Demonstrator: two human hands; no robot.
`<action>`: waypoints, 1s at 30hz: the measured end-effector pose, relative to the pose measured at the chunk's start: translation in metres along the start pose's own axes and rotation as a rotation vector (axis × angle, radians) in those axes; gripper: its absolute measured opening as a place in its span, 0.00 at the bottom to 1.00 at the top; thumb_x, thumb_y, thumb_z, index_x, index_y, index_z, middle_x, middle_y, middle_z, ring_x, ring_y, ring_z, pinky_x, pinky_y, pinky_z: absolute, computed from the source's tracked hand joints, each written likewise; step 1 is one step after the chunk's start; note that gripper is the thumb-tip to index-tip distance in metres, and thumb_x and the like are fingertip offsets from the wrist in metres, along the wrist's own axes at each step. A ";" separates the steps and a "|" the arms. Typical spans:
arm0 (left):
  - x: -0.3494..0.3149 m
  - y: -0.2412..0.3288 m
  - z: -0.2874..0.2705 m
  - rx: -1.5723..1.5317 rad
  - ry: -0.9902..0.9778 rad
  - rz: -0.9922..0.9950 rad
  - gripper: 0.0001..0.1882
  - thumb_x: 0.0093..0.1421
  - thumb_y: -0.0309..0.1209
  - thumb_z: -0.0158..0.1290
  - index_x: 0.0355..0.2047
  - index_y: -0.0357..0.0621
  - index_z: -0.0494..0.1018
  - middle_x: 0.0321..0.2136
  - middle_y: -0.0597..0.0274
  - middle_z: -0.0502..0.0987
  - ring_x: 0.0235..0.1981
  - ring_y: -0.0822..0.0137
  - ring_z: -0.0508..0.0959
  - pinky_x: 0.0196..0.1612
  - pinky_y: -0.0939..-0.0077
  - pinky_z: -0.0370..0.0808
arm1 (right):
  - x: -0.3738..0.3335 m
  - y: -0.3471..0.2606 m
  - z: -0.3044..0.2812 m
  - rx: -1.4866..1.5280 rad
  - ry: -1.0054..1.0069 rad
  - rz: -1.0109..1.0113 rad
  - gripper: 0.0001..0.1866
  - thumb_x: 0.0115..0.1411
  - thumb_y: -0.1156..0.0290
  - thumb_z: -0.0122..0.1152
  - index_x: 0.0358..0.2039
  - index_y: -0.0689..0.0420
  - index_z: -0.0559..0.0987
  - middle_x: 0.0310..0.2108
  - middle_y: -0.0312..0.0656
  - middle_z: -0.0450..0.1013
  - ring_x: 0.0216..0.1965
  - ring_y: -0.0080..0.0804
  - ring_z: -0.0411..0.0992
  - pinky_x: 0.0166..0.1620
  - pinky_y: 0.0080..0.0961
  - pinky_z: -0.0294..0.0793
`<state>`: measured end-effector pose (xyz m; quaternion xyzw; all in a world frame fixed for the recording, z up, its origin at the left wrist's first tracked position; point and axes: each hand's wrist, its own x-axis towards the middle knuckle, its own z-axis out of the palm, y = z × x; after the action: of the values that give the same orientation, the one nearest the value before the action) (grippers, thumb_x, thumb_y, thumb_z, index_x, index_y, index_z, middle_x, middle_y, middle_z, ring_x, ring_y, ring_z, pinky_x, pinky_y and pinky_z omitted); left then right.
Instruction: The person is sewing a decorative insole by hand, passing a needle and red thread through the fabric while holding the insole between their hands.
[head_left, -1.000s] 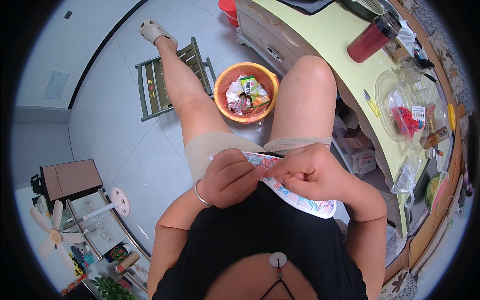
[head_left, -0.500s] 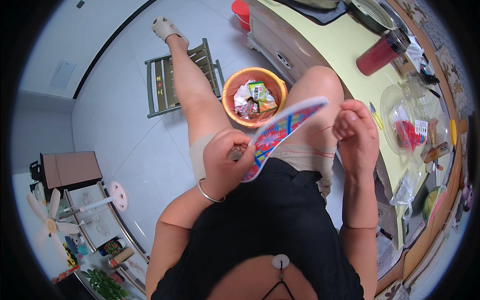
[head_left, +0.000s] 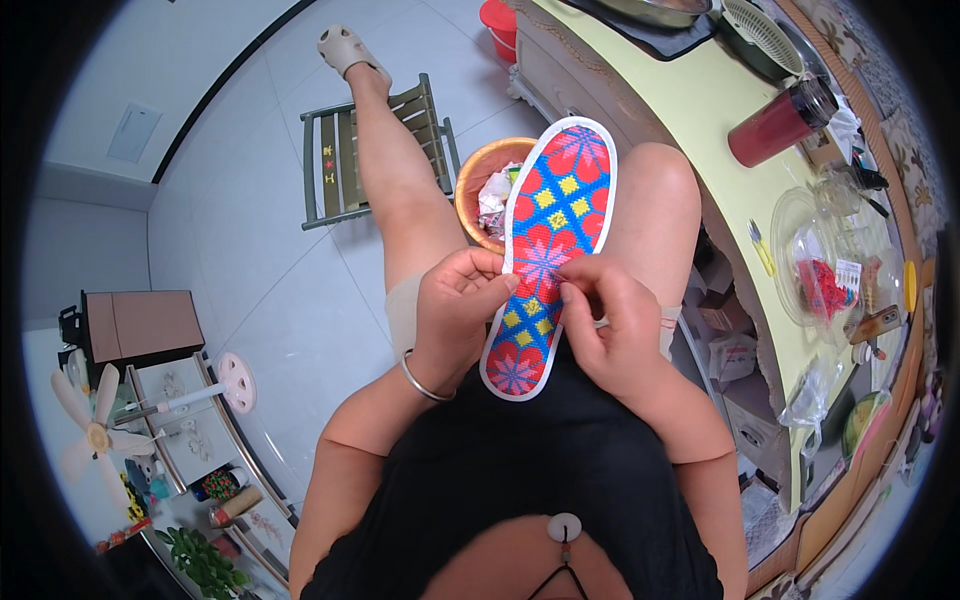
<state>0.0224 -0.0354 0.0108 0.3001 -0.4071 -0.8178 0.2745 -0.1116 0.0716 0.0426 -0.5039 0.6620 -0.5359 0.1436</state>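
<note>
An embroidered insole (head_left: 545, 255) with a white edge stands above my lap, its red, blue and yellow flower pattern facing me. My left hand (head_left: 455, 305) pinches its left edge near the middle between thumb and fingers. At the opposite side my right hand (head_left: 615, 310) has thumb and forefinger closed close to the stitched face. Whatever is between those fingertips is too small to make out. A bit of red thread (head_left: 668, 320) lies over the shorts on my right thigh.
Behind the insole stands a yellow bin (head_left: 470, 195) with wrappers in it. A folding stool (head_left: 340, 165) is under my outstretched left leg. On the right, a pale green table (head_left: 700, 100) bears a dark red bottle (head_left: 775, 125), yellow-handled snips (head_left: 762, 247) and a clear plastic tray (head_left: 785, 220) with red thread.
My right hand has come in from the right to the insole's face. The insole has turned from edge-on and tilted to upright, showing its pattern. My left hand keeps its grip.
</note>
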 end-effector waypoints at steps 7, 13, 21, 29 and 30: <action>-0.004 0.005 -0.002 0.008 0.024 0.001 0.06 0.55 0.17 0.53 0.34 0.30 0.71 0.31 0.56 0.78 0.31 0.74 0.78 0.38 0.84 0.76 | 0.008 0.001 0.011 -0.215 0.029 -0.203 0.05 0.47 0.80 0.63 0.27 0.59 0.77 0.21 0.42 0.73 0.22 0.37 0.74 0.24 0.29 0.71; -0.005 0.005 -0.004 0.006 0.014 0.009 0.06 0.55 0.17 0.53 0.35 0.29 0.71 0.31 0.55 0.78 0.31 0.74 0.78 0.38 0.84 0.76 | 0.009 -0.001 0.016 -0.184 0.006 -0.220 0.05 0.47 0.80 0.63 0.27 0.60 0.77 0.20 0.43 0.73 0.21 0.37 0.74 0.24 0.28 0.71; -0.007 0.006 -0.004 0.030 -0.003 0.054 0.06 0.56 0.17 0.52 0.35 0.29 0.71 0.32 0.55 0.78 0.32 0.74 0.78 0.39 0.84 0.76 | 0.010 -0.001 0.019 -0.194 0.005 -0.227 0.05 0.47 0.80 0.63 0.27 0.60 0.77 0.20 0.43 0.73 0.21 0.38 0.74 0.24 0.28 0.71; -0.008 0.005 -0.003 0.053 -0.011 0.054 0.06 0.56 0.17 0.52 0.35 0.29 0.71 0.32 0.55 0.78 0.32 0.74 0.78 0.39 0.84 0.76 | 0.009 0.000 0.017 -0.200 0.007 -0.234 0.05 0.47 0.79 0.63 0.27 0.60 0.77 0.20 0.43 0.73 0.21 0.38 0.74 0.24 0.29 0.71; -0.008 0.005 -0.003 0.054 -0.014 0.060 0.06 0.56 0.17 0.52 0.35 0.29 0.71 0.32 0.55 0.78 0.32 0.74 0.78 0.39 0.84 0.76 | 0.009 0.001 0.017 -0.195 0.006 -0.229 0.05 0.47 0.79 0.62 0.27 0.60 0.77 0.20 0.43 0.73 0.21 0.38 0.74 0.24 0.29 0.71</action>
<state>0.0311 -0.0340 0.0161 0.2893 -0.4398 -0.8000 0.2879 -0.1030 0.0547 0.0384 -0.5861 0.6495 -0.4834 0.0299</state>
